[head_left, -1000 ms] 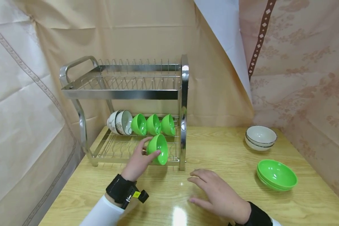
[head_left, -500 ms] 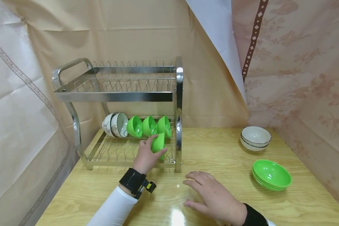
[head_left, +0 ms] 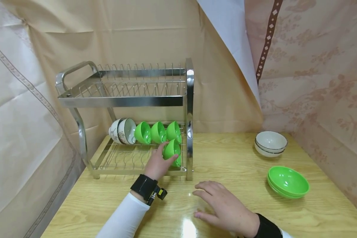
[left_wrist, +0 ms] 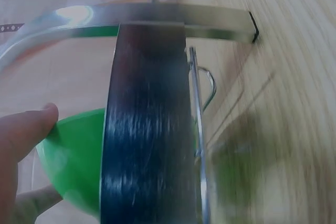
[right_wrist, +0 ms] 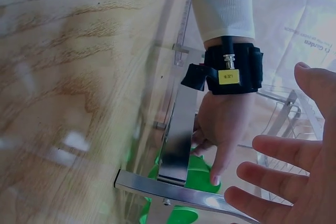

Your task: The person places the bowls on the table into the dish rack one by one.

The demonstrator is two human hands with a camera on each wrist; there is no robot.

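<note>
My left hand (head_left: 159, 164) pinches a small green bowl (head_left: 172, 149) between thumb and fingers. The bowl stands tilted on its side at the right front of the lower tier of the metal dish rack (head_left: 122, 101). In the left wrist view the rack's front bar (left_wrist: 149, 129) covers part of the bowl (left_wrist: 76, 161). Behind it, in the back row, lean several green bowls (head_left: 142, 133) and two white patterned bowls (head_left: 127, 131). My right hand (head_left: 223, 206) hovers over the table with relaxed, spread fingers and holds nothing; its fingers also show in the right wrist view.
Two stacked white bowls (head_left: 270, 144) stand on the wooden table (head_left: 226, 158) at the right. Nearer lie two stacked green bowls (head_left: 288, 181). The rack's right upright (head_left: 189, 132) rises close beside the held bowl. Fabric sheets (head_left: 226, 99) hang behind and at both sides.
My left hand has carried the green bowl from in front of the rack rightward and inward onto the lower tier. The right hand has barely moved; the head view has shifted slightly.
</note>
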